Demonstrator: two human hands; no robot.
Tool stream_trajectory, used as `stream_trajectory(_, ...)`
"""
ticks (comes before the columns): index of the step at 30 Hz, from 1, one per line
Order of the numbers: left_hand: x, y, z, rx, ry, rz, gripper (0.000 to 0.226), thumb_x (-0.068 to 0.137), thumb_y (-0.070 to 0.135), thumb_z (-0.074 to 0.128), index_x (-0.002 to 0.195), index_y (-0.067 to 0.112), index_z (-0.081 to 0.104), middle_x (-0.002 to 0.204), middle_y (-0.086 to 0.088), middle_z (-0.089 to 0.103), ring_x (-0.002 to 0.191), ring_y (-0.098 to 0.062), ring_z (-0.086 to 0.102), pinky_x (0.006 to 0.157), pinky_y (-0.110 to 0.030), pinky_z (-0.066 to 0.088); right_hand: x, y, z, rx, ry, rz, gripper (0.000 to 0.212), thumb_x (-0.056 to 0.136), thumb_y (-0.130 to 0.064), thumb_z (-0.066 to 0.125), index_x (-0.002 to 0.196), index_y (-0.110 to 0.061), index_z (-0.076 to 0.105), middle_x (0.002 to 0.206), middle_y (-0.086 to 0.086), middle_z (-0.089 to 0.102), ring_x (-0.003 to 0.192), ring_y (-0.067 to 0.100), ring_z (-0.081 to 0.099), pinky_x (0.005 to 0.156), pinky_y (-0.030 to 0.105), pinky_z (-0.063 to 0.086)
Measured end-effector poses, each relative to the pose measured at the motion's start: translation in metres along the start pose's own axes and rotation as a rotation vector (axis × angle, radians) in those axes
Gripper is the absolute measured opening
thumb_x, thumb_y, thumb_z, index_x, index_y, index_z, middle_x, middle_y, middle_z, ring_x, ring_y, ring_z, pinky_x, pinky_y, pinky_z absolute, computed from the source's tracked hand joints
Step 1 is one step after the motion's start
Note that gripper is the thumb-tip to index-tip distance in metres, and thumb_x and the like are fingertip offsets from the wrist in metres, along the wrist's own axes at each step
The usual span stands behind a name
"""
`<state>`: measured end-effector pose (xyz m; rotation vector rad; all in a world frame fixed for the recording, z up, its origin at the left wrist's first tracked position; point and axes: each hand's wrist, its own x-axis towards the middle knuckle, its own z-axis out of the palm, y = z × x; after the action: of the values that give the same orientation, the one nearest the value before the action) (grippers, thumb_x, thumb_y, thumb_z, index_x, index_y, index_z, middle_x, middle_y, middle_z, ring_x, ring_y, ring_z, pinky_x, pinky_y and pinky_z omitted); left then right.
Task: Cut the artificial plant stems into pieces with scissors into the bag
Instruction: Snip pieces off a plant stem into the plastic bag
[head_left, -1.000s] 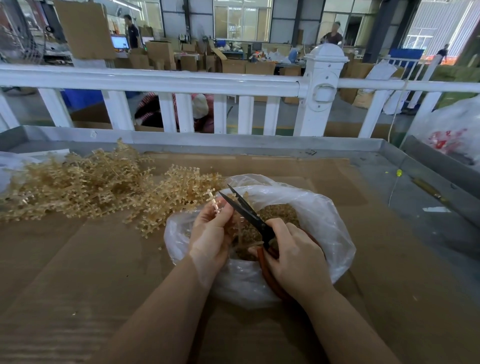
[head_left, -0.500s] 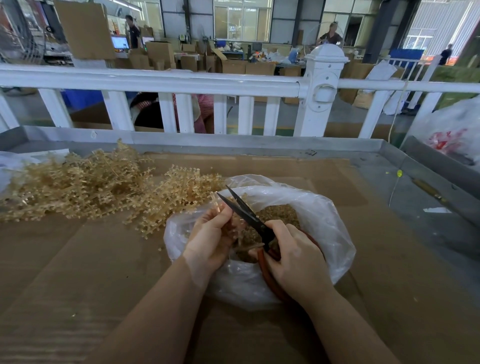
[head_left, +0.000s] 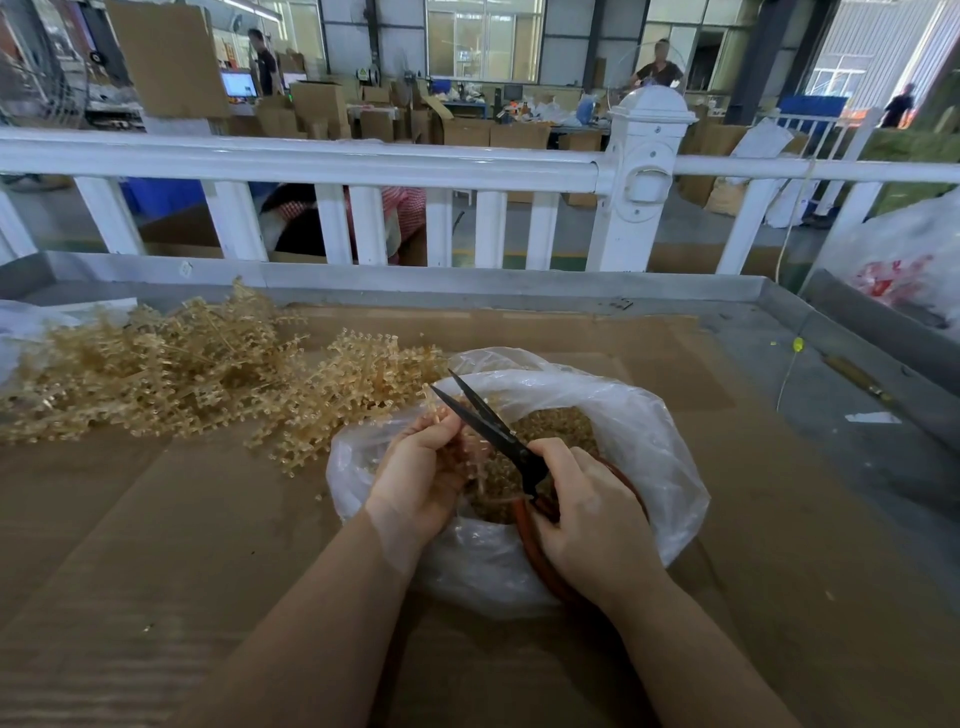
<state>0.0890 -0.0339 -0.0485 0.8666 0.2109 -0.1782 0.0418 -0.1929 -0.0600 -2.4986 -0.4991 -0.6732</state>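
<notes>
A clear plastic bag (head_left: 639, 431) lies open on the cardboard, holding a heap of tan cut pieces (head_left: 561, 423). Over its mouth my left hand (head_left: 421, 478) pinches a short tan plant stem (head_left: 441, 415). My right hand (head_left: 587, 525) grips the red handles of black-bladed scissors (head_left: 488, 421). The blades are slightly apart, with their tips beside the stem. A pile of uncut tan plant stems (head_left: 171, 369) lies to the left of the bag.
Brown cardboard (head_left: 156, 545) covers the metal table, which has a raised rim (head_left: 467, 283). Beyond the rim runs a white fence (head_left: 644, 171). A white bag with red print (head_left: 904, 265) sits at the right edge. People and boxes fill the hall behind.
The hands stay over the bag. The scissor blades have narrowed slightly around the stem. My left hand has shifted a little lower.
</notes>
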Motion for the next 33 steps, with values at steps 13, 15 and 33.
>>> stream_trajectory(13, -0.0012, -0.0020, 0.0041, -0.019, 0.018, 0.029, 0.018, 0.094, 0.004, 0.050, 0.080, 0.009, 0.060, 0.067, -0.006, 0.065, 0.060, -0.016, 0.064, 0.061, -0.028, 0.055, -0.0009, -0.0018, -0.0010, -0.027, 0.000, 0.020, 0.039, 0.081, -0.028, 0.068, 0.116, -0.015, 0.058, 0.096, -0.001, 0.064, 0.083, 0.014, 0.061, 0.071, 0.026, 0.053)
stream_trajectory(15, -0.0012, -0.0028, 0.0050, -0.055, 0.031, 0.028, 0.012, 0.093, 0.005, 0.053, 0.083, 0.008, 0.060, 0.078, -0.008, 0.062, 0.071, -0.019, 0.059, 0.073, -0.031, 0.050, -0.0010, -0.0021, -0.0011, -0.014, 0.024, 0.024, 0.038, 0.082, -0.030, 0.068, 0.115, -0.015, 0.058, 0.095, -0.001, 0.064, 0.083, 0.014, 0.060, 0.071, 0.026, 0.053)
stream_trajectory(33, -0.0011, -0.0009, 0.0051, -0.069, 0.074, -0.011, 0.016, 0.094, 0.001, 0.048, 0.083, 0.005, 0.059, 0.075, -0.008, 0.057, 0.068, -0.018, 0.053, 0.071, -0.028, 0.044, -0.0002, -0.0028, -0.0001, -0.106, -0.028, 0.019, 0.043, 0.087, -0.041, 0.061, 0.122, -0.018, 0.055, 0.101, 0.000, 0.063, 0.092, 0.017, 0.059, 0.077, 0.031, 0.053)
